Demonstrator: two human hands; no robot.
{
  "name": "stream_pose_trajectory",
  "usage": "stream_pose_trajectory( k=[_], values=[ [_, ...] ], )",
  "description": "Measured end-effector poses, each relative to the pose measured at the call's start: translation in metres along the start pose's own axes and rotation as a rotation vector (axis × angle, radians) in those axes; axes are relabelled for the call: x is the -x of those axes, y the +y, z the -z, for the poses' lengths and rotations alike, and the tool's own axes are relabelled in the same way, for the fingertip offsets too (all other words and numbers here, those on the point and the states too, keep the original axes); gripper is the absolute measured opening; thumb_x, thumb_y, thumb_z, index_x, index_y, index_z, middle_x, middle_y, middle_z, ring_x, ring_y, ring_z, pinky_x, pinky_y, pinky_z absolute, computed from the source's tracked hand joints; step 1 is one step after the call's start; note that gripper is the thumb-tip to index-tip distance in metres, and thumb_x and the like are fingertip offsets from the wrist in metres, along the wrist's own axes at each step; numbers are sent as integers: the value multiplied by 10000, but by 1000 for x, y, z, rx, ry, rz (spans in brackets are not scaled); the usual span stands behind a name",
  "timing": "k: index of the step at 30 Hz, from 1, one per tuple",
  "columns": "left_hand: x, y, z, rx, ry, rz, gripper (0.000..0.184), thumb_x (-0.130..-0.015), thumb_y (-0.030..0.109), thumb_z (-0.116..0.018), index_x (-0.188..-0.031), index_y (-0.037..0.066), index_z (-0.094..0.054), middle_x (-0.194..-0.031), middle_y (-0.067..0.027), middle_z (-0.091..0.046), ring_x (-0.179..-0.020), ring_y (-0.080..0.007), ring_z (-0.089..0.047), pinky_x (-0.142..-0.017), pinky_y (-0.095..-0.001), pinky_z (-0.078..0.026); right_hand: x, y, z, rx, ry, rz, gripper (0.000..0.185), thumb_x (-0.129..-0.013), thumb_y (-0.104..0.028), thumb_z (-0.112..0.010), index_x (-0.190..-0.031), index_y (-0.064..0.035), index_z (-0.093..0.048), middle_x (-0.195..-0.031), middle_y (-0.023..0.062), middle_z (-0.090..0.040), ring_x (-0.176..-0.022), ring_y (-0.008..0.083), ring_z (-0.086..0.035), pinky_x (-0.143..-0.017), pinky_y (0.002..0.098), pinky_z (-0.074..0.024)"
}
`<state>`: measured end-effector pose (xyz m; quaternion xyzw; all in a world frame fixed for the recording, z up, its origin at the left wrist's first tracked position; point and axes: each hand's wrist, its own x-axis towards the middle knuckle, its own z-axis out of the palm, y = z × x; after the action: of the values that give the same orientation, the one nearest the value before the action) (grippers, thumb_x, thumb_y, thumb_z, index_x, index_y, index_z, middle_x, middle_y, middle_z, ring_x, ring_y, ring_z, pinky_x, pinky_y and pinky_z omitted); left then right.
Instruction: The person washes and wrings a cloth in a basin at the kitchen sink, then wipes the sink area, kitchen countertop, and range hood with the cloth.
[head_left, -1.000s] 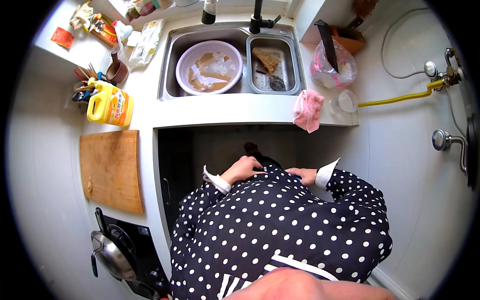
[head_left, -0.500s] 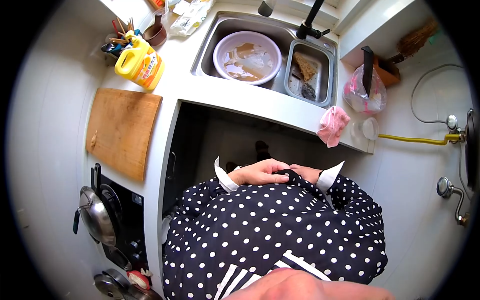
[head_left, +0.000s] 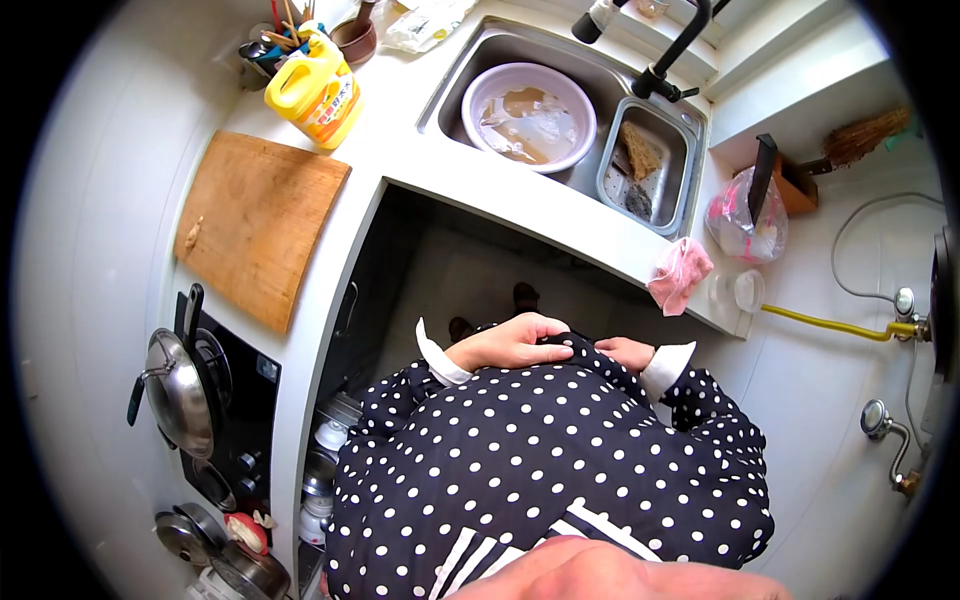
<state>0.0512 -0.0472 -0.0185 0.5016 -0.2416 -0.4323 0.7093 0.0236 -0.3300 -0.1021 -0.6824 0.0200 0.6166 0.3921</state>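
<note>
I wear a black garment with white dots [head_left: 520, 430]. In front of my belly, my left hand [head_left: 510, 343] is closed on a fold of its front, thumb below and fingers above. My right hand [head_left: 627, 352] is a little further right, its fingers bent against the same cloth and partly hidden by it. A stretch of dotted fabric lies between the two hands. White cuffs [head_left: 668, 370] show at both wrists.
Ahead is a sink with a lilac basin [head_left: 590, 130] of cloudy water and a small strainer tray [head_left: 660, 215]. A pink cloth [head_left: 681, 275] hangs over the counter edge. Leftward are a yellow jug [head_left: 318, 95], a cutting board [head_left: 255, 220] and a lidded pan [head_left: 180, 395].
My right hand has moved right, away from my left hand, which still grips the cloth. The view has turned, so the sink sits further right and more cupboard contents show at lower left.
</note>
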Motion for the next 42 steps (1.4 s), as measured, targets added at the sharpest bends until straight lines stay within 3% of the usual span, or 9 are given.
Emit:
stream_pose_trajectory(
  k=[8, 15, 19, 25, 31, 35, 39, 41, 42],
  values=[
    [13, -13, 28, -327, 306, -216, 227, -817, 104, -616, -1015, 8, -560, -922, -53, -536, -855, -127, -519, -775, -251, -425, 1, -42, -21, 32, 201, 515, 296, -856, -209, -541, -1063, -2, -583, -1022, 92, -622, -922, 174, -575, -809, 289, -438],
    [17, -32, 71, -298, 403, -34, 371, -818, 120, -622, -1167, 43, -522, -1038, -83, -575, -927, -154, -564, -812, -272, -466, 10, -26, -35, -724, 367, 147, 209, -890, -237, -545, -891, -32, -584, -797, -23, -566, -736, 55, -502, -654, 218, -427],
    [1, -19, 91, -243, 412, -44, 349, -828, 118, -617, -1157, 40, -532, -1020, -81, -589, -887, -142, -575, -789, -263, -475, -5, 73, -20, 362, 946, -260, 221, -785, -262, -624, -756, -50, -567, -736, 141, -609, -725, 318, -601, -652, 404, -476],
    [-29, 39, 177, -313, 739, -26, 277, -828, 74, -593, -1101, 27, -572, -965, -35, -607, -824, -103, -573, -764, -237, -468, -6, -53, 68, 263, 989, 381, 179, -832, -179, -584, -930, -32, -617, -807, 138, -635, -713, 258, -623, -638, 327, -478],
    [-87, 153, 298, -1891, 884, -473, 223, -803, 121, -595, -1019, 68, -586, -1006, -89, -581, -885, -225, -594, -765, -320, -484, -28, -224, 196, 629, 1005, 862, 120, -807, -106, -577, -909, -45, -594, -788, 117, -583, -717, 269, -585, -640, 334, -475],
    [-112, 189, 387, -2419, 521, -150, 204, -841, 136, -539, -1032, 81, -588, -1047, -66, -603, -931, -228, -594, -796, -339, -476, -129, -254, 285, 938, 998, 750, 160, -807, -143, -537, -911, -64, -629, -856, 116, -625, -812, 310, -597, -723, 404, -477],
    [-154, 159, 448, -487, 1598, -797, 145, -853, 197, -536, -817, 61, -572, -697, -34, -599, -640, -142, -595, -571, -267, -482, -277, -231, 349, 180, 888, 600, 211, -788, -186, -554, -931, -63, -650, -881, 144, -652, -838, 312, -618, -773, 388, -479],
    [-156, 139, 464, 468, 1268, -639, 143, -846, 192, -564, -831, 50, -573, -739, -70, -628, -615, -110, -573, -505, -203, -424, -292, -241, 327, 341, 889, 540, 217, -797, -197, -552, -955, -84, -648, -881, 160, -645, -859, 295, -621, -790, 380, -473],
    [-169, 117, 457, 34, 1344, -453, 180, -842, 217, -565, -840, 40, -594, -735, -77, -630, -623, -111, -575, -524, -230, -447, -296, -248, 317, 581, 776, 489, 242, -768, -192, -589, -972, -77, -647, -893, 135, -648, -838, 282, -617, -741, 359, -480]
  ],
)
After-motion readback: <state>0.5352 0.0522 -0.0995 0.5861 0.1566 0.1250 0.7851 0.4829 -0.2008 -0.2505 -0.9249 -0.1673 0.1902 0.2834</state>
